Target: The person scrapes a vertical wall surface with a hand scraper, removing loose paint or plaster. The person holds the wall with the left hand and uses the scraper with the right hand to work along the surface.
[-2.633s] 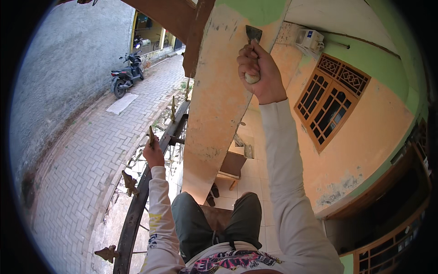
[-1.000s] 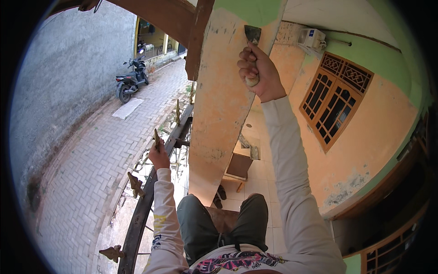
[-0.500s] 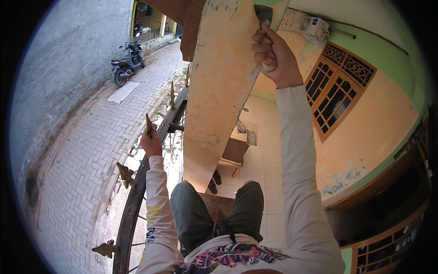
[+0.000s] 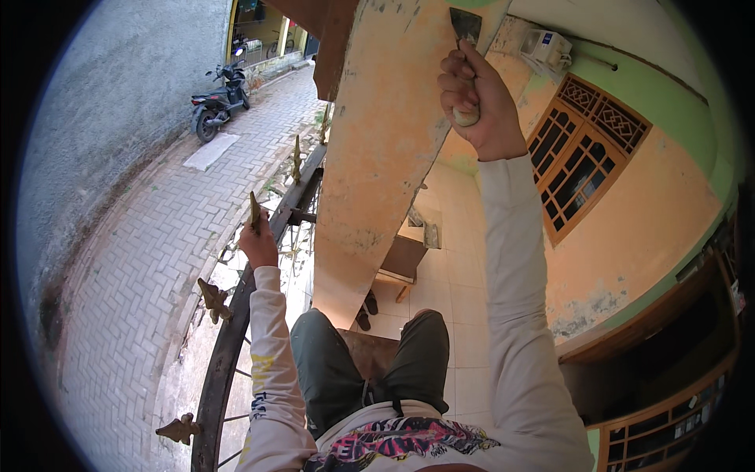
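Observation:
Raised high at the top, my right hand (image 4: 481, 98) is wrapped round the handle of a scraper (image 4: 466, 26). Its flat dark blade lies against or just in front of the upper part of an orange pillar (image 4: 385, 141) with worn, chipped paint. Whether the blade touches the paint I cannot tell. Lower on the left, my left hand (image 4: 259, 241) grips a gold spear-shaped finial (image 4: 254, 211) on the dark metal fence rail (image 4: 224, 370). The fingertips of that hand are partly hidden behind the finial.
More pointed finials (image 4: 214, 300) stick up along the rail. Beyond it runs a paved lane (image 4: 149, 259) with a parked scooter (image 4: 221, 102). On the right are a wooden window (image 4: 586, 149) and a white meter box (image 4: 544, 50). A brown table (image 4: 403, 259) and sandals (image 4: 367, 310) are below.
The scraper and my right hand have shifted slightly right and down in the picture. My left hand keeps its grip on the finial, and the whole view has moved a little.

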### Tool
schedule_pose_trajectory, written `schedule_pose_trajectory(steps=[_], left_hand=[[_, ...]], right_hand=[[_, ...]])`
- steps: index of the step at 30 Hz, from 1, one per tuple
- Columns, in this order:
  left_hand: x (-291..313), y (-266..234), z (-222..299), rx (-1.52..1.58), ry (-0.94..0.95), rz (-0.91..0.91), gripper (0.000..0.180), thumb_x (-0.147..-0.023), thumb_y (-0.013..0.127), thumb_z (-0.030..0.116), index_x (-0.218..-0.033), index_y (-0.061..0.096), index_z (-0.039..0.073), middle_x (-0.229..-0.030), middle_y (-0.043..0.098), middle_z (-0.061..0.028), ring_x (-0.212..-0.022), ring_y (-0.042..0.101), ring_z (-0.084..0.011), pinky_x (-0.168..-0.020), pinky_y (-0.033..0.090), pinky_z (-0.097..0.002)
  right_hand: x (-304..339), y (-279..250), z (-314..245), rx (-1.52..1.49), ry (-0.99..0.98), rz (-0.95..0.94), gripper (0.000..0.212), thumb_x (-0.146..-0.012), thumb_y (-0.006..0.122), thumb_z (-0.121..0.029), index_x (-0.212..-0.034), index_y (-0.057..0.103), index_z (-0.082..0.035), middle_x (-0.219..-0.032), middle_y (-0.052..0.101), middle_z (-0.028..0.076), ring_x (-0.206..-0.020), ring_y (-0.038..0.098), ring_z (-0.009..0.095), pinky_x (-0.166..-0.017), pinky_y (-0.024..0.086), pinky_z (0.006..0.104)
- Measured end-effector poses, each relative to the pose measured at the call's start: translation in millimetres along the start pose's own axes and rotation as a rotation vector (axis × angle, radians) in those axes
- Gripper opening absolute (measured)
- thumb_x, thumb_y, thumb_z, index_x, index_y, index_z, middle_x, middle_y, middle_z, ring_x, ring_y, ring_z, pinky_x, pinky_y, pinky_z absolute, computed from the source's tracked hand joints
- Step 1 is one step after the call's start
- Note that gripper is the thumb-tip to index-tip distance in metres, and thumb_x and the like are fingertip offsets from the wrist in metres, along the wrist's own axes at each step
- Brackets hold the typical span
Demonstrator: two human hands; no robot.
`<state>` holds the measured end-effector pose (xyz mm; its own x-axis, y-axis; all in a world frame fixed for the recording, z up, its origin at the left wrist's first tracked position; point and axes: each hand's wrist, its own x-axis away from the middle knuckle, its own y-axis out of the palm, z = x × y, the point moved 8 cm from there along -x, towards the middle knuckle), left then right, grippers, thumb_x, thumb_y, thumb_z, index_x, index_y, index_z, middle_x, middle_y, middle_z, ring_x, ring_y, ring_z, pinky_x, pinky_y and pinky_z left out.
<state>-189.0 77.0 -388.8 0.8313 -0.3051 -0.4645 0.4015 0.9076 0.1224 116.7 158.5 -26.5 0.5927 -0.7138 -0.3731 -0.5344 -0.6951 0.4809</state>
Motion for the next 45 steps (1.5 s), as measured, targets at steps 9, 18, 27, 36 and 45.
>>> schedule_pose_trajectory(steps=[9,18,27,36,45], left_hand=[[2.2,-0.1,-6.9,0.005,-0.122,-0.064,0.030,-0.097,0.067,0.025,-0.097,0.071,-0.004,-0.068,0.064,-0.0060,-0.057,0.053,-0.0108,-0.054,0.043,-0.0320],[-1.9,1.4,-14.6,-0.002,0.001,-0.008,0.034,-0.097,0.066,0.031,-0.091,0.074,-0.001,-0.060,0.062,-0.0033,-0.052,0.055,-0.0106,-0.053,0.042,-0.0298],[1.6,1.8,-5.7,-0.037,-0.098,-0.082,0.036,-0.097,0.065,0.033,-0.091,0.075,-0.001,-0.058,0.060,-0.0018,-0.052,0.053,-0.0091,-0.051,0.040,-0.0292],[-1.2,-1.4,-3.3,-0.035,-0.038,-0.014,0.034,-0.097,0.067,0.028,-0.092,0.072,-0.004,-0.061,0.058,-0.0018,-0.053,0.048,-0.0098,-0.050,0.039,-0.0302],[-1.3,-3.0,-4.2,-0.010,-0.061,-0.030,0.035,-0.097,0.066,0.031,-0.089,0.074,-0.002,-0.063,0.065,-0.0043,-0.052,0.055,-0.0096,-0.050,0.042,-0.0285]], right_hand=[[-8.0,13.4,-9.1,-0.079,0.035,-0.075,0.026,-0.105,0.052,-0.021,-0.084,0.046,-0.009,-0.070,0.040,-0.004,-0.047,0.030,0.006,-0.037,0.026,0.0219],[-0.7,2.4,-7.2,-0.015,0.014,-0.015,0.026,-0.104,0.053,-0.024,-0.083,0.046,-0.010,-0.068,0.041,-0.004,-0.050,0.031,0.007,-0.040,0.027,0.0221],[4.3,-7.3,-5.3,0.011,0.027,0.022,0.028,-0.104,0.053,-0.023,-0.081,0.045,-0.010,-0.069,0.041,-0.004,-0.051,0.030,0.007,-0.039,0.026,0.0208],[-1.1,-0.6,-0.8,-0.063,0.092,-0.045,0.030,-0.104,0.053,-0.022,-0.078,0.043,-0.010,-0.067,0.040,-0.003,-0.050,0.030,0.007,-0.040,0.027,0.0213],[18.3,-32.7,-88.3,-0.122,-0.418,-0.055,0.032,-0.106,0.050,-0.027,-0.078,0.042,-0.013,-0.068,0.037,-0.004,-0.051,0.031,0.008,-0.040,0.031,0.0227]])
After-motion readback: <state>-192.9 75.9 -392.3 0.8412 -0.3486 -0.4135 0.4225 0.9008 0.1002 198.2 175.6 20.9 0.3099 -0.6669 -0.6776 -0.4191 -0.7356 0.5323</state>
